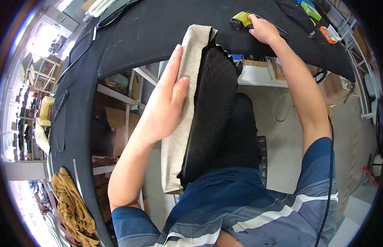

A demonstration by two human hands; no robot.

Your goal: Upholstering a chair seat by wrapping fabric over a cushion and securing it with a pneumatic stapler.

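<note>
My left hand (169, 103) grips a long padded panel (178, 140) wrapped in beige woven fabric, its fingers stretched along the side and the thumb pressed on the cloth. The panel stands on edge against my lap. Its black ribbed underside (212, 103) faces right, and the fabric ends in a ragged edge along it. At the far right, my right hand (265, 31) is closed around a yellow-and-black hand tool (242, 19) on the black table (167, 31). The palm hides part of that tool, so its exact kind does not show.
The black-covered table curves along the far side and the left. A crumpled brown cloth (72, 206) lies at the left, and a small orange-and-white box (330, 35) at the far right. White frame legs and shelves with boxes stand below. A black cable (329, 181) hangs by my right arm.
</note>
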